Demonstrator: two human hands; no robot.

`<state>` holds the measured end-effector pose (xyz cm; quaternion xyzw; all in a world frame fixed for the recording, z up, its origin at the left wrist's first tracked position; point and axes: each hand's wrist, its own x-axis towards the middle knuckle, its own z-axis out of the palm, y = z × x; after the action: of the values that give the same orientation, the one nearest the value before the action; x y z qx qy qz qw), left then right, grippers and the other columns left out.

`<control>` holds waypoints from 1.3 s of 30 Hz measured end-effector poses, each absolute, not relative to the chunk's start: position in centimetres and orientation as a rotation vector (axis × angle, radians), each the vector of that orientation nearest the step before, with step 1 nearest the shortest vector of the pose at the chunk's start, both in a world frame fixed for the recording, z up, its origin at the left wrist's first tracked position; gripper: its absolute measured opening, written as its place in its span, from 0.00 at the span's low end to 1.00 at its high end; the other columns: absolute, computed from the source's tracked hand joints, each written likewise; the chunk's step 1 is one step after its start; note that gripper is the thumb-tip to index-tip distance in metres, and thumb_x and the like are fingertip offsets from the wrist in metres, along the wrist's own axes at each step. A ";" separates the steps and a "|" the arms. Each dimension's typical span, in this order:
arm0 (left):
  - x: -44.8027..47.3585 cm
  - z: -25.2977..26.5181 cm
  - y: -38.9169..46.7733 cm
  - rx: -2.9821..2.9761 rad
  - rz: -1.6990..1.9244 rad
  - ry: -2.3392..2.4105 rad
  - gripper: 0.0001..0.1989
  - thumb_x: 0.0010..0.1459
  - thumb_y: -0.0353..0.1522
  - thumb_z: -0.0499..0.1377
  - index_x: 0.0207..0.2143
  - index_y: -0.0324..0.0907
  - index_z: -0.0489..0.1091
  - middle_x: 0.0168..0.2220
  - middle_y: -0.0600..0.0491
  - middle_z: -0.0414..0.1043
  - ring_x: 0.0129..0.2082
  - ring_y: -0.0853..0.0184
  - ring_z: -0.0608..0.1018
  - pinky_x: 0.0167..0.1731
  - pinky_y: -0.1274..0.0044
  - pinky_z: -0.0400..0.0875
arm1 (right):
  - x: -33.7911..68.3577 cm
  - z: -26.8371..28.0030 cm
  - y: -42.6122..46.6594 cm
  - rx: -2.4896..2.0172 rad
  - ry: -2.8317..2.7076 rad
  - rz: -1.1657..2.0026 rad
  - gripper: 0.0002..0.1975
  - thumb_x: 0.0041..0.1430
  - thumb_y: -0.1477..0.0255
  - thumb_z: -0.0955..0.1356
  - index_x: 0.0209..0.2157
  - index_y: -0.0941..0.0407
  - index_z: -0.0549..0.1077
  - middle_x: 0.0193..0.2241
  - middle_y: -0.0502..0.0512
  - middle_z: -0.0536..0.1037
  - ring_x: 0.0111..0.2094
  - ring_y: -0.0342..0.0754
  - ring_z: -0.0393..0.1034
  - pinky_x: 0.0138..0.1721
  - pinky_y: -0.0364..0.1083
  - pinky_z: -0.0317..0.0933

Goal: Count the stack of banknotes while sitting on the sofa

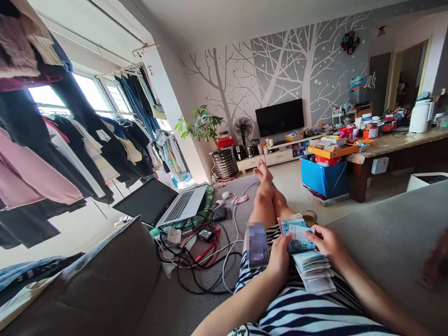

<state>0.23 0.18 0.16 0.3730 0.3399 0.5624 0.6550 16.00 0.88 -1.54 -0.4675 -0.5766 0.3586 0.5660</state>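
Note:
A small bunch of banknotes (297, 233), blue and showing a number at one corner, is held above my lap. My left hand (279, 255) is closed on its left edge, thumb on top. From the other side, the fingers of my right hand (327, 242) pinch the top banknote at its right edge. Just below the hands, a loose pile of pale banknotes (315, 273) lies spread on the striped cloth (301, 305) over my lap. A phone (258, 247) rests on my thigh to the left, its screen partly blurred out.
Left of my legs, an open laptop (182, 205) sits on the grey sofa among tangled cables (206, 252). Clothes (84, 154) hang by the window. A blue box (324, 179) stands beside a cluttered table (395, 140). A television (280, 117) is at the far wall.

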 end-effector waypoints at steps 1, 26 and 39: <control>0.3 -0.1 0.3 0.830 1.298 0.814 0.20 0.46 0.43 0.71 0.38 0.40 0.80 0.33 0.48 0.82 0.33 0.58 0.78 0.43 0.67 0.72 | 16.2 -1.7 0.6 -1.101 -1.349 0.857 0.31 0.49 0.38 0.70 0.21 0.53 0.67 0.18 0.47 0.65 0.21 0.45 0.56 0.23 0.44 0.51; 0.6 0.4 -0.9 0.806 1.251 0.803 0.11 0.44 0.39 0.65 0.26 0.41 0.76 0.27 0.49 0.79 0.35 0.56 0.78 0.40 0.69 0.70 | 16.3 0.1 -2.1 -1.022 -1.222 1.066 0.24 0.51 0.47 0.74 0.31 0.54 0.74 0.22 0.46 0.66 0.22 0.43 0.58 0.22 0.42 0.52; 0.4 -0.2 -0.7 0.760 1.310 0.796 0.10 0.44 0.39 0.68 0.25 0.40 0.76 0.24 0.53 0.78 0.25 0.64 0.74 0.31 0.74 0.67 | 16.1 0.7 -2.7 -0.978 -1.242 1.070 0.27 0.51 0.44 0.73 0.25 0.54 0.71 0.19 0.44 0.60 0.21 0.42 0.52 0.21 0.42 0.47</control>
<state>0.40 -0.74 -0.22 0.3355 0.3512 0.5781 0.6557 16.05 -2.68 0.74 -0.4180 -0.5308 0.4576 0.5781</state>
